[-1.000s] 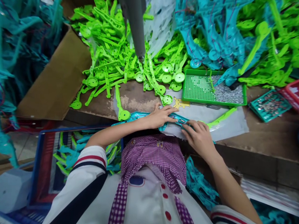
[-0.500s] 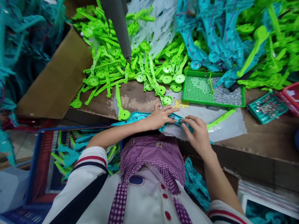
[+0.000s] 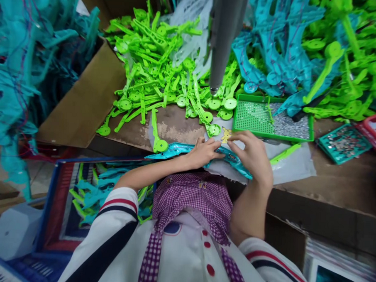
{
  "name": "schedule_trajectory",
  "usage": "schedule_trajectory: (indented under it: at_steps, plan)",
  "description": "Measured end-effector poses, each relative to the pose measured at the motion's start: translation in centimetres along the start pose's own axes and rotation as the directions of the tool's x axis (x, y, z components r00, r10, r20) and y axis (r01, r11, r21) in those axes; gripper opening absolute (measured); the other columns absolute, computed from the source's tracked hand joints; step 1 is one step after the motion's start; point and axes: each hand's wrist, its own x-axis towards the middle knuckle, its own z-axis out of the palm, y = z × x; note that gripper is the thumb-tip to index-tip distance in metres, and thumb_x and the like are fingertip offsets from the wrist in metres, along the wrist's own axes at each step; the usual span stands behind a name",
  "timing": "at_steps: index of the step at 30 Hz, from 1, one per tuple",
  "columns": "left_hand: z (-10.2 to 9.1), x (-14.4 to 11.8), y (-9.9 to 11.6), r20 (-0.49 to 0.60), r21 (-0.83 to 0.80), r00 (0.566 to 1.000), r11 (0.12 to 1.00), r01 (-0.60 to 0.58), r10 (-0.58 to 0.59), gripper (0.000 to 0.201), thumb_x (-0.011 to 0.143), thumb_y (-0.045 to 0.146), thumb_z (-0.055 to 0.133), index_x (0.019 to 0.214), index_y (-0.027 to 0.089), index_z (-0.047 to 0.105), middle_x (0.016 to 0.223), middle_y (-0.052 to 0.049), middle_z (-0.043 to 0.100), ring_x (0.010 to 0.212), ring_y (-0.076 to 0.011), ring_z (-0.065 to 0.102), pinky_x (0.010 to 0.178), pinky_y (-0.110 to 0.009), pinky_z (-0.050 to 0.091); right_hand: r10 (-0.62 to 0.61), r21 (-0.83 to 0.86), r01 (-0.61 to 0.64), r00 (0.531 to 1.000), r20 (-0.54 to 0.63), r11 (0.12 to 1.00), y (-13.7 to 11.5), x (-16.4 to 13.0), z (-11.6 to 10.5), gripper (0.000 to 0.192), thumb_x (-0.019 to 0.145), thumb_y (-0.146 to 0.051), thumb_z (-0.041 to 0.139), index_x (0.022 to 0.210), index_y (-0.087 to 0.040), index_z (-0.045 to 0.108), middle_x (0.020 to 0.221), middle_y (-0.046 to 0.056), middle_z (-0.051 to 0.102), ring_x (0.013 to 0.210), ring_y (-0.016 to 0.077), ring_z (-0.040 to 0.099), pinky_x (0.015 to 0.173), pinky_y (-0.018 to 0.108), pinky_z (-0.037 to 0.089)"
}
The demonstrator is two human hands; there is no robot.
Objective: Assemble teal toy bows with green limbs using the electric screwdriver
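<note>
Pressing down flat, the left hand (image 3: 203, 152) lies on a shiny teal plastic piece (image 3: 175, 149) that stretches along the near edge of the worktop (image 3: 336, 176); its fingers are laid out along the part, a grip spread rather than closed. Right beside it, the right hand (image 3: 252, 154) is raised a touch, thumb and forefinger pressed together in a pinching grip just above the same teal piece, though whatever sits between the fingertips is too small to make out. The teal piece rests partly on a clear plastic sheet (image 3: 293, 166), with a small yellow sticker (image 3: 226, 135) peeking out just behind the fingers.

Just beyond the right hand sits a green tray (image 3: 248, 116), its far half holding tiny silvery bits. A lime-green strip (image 3: 285, 152) lies on the sheet to the right of the hand. Behind all this, a big heap of lime-green parts (image 3: 159, 73) spills across the worktop, and a grey pole (image 3: 222, 38) hangs down over them. Teal parts (image 3: 279, 49) pile up at the back right. A smaller teal tray (image 3: 343, 143) sits well off to the right, a cardboard box (image 3: 83, 103) stands to the left, and a blue crate (image 3: 52, 210) holds more parts below the worktop edge.
</note>
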Motion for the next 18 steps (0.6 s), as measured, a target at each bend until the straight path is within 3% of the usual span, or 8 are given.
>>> schedule_trajectory:
  at_steps: [4,7,14,18]
  plan:
    - [0.0,0.1,-0.3,0.037,-0.012,0.998,0.999,-0.042,0.042,0.039,0.103,0.026,0.038,0.125,0.036,0.069,0.113,-0.008,0.061,0.109,-0.0275,0.047,0.087,-0.041,0.027,-0.071,-0.086,0.095,0.968,0.243,0.992,3.3,-1.5,0.9,0.021,0.095,-0.030,0.052,0.096,-0.021,0.072,0.100,0.009,0.070,0.094,0.0249,0.066,0.083,0.041,0.052]
    - [0.1,0.1,-0.6,0.038,-0.019,0.998,0.998,-0.053,0.053,0.039,0.104,0.027,0.038,0.127,0.035,0.068,0.111,-0.008,0.060,0.109,-0.0274,0.047,0.087,-0.041,0.027,-0.145,-0.114,0.194,0.928,0.344,0.974,4.0,-1.8,0.9,0.023,0.097,-0.027,0.049,0.098,-0.019,0.071,0.099,0.010,0.070,0.093,0.0241,0.065,0.084,0.040,0.051]
    - [0.5,0.1,-0.7,0.005,-0.023,0.997,0.997,-0.078,0.079,0.037,0.104,0.028,0.038,0.121,0.031,0.070,0.109,-0.007,0.060,0.108,-0.0272,0.048,0.089,-0.041,0.027,-0.182,-0.318,0.313,0.906,0.381,0.895,3.4,-1.5,1.3,0.022,0.099,-0.028,0.049,0.099,-0.019,0.069,0.102,0.008,0.072,0.097,0.0241,0.064,0.092,0.041,0.040]
    - [0.6,0.2,-0.8,0.002,-0.016,0.996,0.996,-0.085,0.085,0.037,0.105,0.031,0.037,0.120,0.032,0.071,0.110,-0.008,0.060,0.106,-0.0265,0.049,0.086,-0.041,0.028,-0.178,-0.451,0.319,0.928,0.327,0.834,3.0,-1.8,2.0,0.024,0.100,-0.027,0.048,0.091,-0.018,0.069,0.096,0.008,0.072,0.090,0.0229,0.062,0.097,0.042,0.033]
